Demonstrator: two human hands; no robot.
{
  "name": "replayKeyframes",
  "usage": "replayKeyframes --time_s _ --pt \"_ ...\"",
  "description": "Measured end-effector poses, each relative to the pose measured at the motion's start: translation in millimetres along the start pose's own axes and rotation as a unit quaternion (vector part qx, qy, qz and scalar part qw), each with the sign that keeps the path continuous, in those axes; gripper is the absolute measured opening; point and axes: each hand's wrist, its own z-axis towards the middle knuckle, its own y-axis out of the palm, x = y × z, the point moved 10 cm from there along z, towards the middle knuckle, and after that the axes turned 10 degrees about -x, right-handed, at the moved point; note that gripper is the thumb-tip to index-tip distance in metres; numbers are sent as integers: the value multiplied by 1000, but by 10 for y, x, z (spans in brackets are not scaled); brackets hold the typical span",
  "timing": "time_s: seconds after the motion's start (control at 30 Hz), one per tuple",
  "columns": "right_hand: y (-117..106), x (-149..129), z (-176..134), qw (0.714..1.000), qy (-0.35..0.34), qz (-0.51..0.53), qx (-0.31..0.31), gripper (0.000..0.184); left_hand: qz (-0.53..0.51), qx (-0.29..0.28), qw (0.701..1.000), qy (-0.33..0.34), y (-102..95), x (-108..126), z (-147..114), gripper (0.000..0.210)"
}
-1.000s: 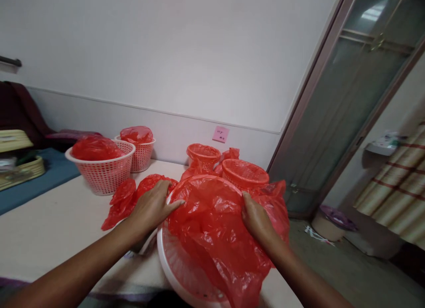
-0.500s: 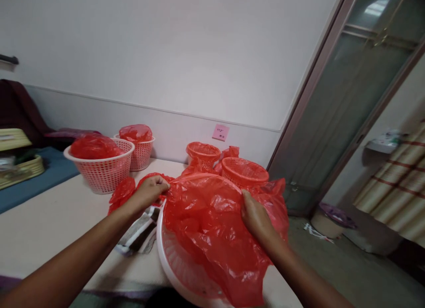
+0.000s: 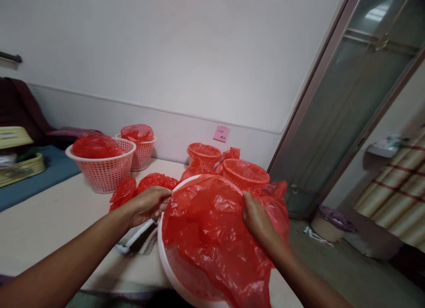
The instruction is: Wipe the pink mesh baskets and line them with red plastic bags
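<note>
In front of me a white plastic basket (image 3: 164,250) is tilted, its round mouth facing me. A thin red plastic bag (image 3: 215,219) lies over and inside it, hanging past the lower right rim. My left hand (image 3: 149,205) is closed at the upper left rim, fingertips partly hidden behind it. White rim shows bare beside that hand. My right hand (image 3: 257,215) is closed on the bag at the upper right rim, its fingers mostly hidden from me.
Two pale baskets (image 3: 102,173) with red bags stand at left. Behind, two smaller baskets (image 3: 245,173) are lined in red. Crumpled red bags (image 3: 156,181) and a striped cloth (image 3: 141,239) lie on the table (image 3: 66,228). A bin (image 3: 332,226) stands on the floor at right.
My left hand has let the bag's edge slip from the upper left rim, baring white there, and has moved slightly down with fingers less pinched. My right hand stays in place.
</note>
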Motion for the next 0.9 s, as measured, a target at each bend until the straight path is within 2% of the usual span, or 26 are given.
replayKeyframes --time_s 0.2,0.3,0.43,0.53,0.63,0.77,0.9 --pt "-43 -57 -5 1000 -18 5 8 40 -24 -66 997 -8 219 14 49 22" --pt "-60 -70 -13 1000 -23 4 21 43 -28 -85 996 -10 305 56 64 23" --pt "-17 -33 -2 1000 -12 0 8 45 -30 -101 994 -5 441 118 49 21" --pt "-2 -25 8 1000 -5 6 -4 44 -64 -109 992 -2 554 114 56 15" --pt "-10 -42 5 1000 -4 12 -9 44 -128 -131 983 -23 661 35 99 23" --pt "-17 -70 -16 1000 -9 23 -11 46 -197 -142 969 -37 693 -12 136 25" --pt "-18 -72 -39 999 -12 35 -7 42 -211 -111 971 -28 622 30 124 17"
